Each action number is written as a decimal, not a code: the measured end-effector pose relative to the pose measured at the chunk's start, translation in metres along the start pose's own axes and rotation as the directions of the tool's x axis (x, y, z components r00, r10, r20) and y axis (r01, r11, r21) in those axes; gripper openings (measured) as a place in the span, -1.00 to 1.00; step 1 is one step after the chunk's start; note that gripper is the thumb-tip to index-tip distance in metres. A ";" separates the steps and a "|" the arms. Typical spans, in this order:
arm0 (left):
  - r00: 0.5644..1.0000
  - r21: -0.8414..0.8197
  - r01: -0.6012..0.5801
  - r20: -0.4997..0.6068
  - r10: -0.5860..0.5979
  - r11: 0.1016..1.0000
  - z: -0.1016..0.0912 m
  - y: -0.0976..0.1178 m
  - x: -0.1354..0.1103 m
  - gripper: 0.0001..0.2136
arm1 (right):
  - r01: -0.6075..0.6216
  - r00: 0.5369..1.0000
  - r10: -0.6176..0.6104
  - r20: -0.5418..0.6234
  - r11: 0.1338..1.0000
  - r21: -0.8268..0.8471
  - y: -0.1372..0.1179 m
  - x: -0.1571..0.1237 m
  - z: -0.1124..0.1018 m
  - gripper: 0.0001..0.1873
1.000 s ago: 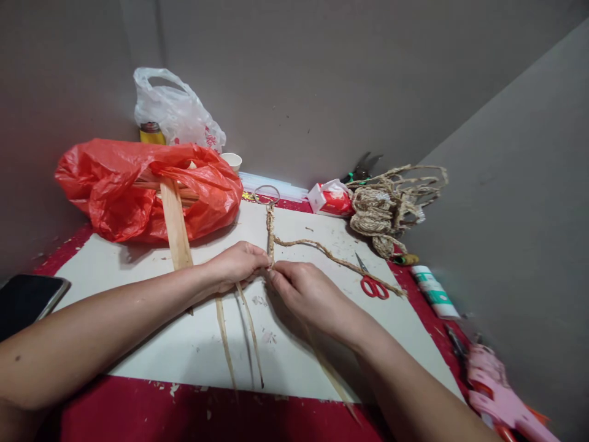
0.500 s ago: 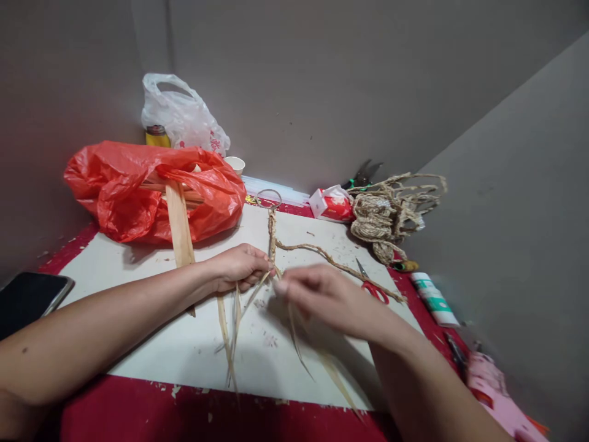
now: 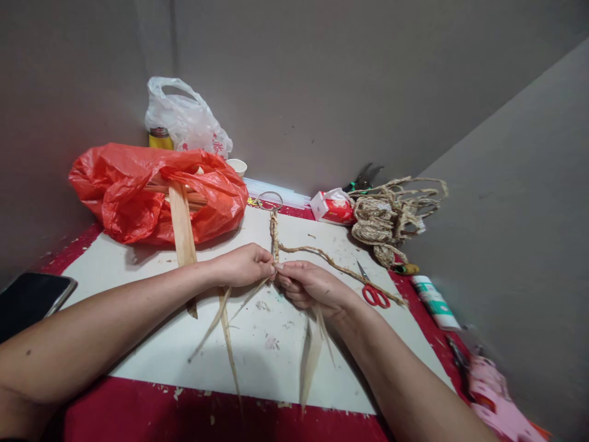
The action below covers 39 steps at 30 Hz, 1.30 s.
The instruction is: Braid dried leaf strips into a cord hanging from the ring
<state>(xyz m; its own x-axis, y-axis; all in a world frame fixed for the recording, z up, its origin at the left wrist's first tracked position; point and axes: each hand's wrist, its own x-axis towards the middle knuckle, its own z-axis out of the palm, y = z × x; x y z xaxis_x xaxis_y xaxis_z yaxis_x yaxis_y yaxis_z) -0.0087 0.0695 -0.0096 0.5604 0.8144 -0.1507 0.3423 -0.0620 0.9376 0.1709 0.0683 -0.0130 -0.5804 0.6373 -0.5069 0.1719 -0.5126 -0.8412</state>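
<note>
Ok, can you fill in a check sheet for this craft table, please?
Surface: white sheet on a red table, flecked with scraps.
Job's things: braid running down from a metal ring; loose straw strips trail toward the person.
Clutter: red bag, white bag, wooden slat, paper cup, red packet, rope bundle, scissors, tube, phone.
Hands: left hand and right hand pinch the straw strips at the braid's end.
Cables: nothing seen.
Surroundings: plain grey walls.

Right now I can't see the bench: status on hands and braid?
Left hand, right hand pinch braid end. Loose strips trail from both. Scissors beside right hand, untouched.
</note>
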 end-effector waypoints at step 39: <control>0.999 -0.037 -0.012 -0.047 0.010 0.999 0.006 -0.005 0.004 -0.76 | 0.098 0.994 -0.110 -0.016 0.933 -0.345 -0.005 -0.006 -0.010 -0.68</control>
<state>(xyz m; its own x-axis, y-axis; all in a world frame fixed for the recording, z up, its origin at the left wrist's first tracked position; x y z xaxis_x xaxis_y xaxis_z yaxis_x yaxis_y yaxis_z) -0.0036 0.0696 -0.0164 0.5278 0.8400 -0.1262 0.3077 -0.0505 0.9501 0.1818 0.0728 -0.0071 -0.5834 0.6987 -0.4141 0.3783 -0.2174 -0.8998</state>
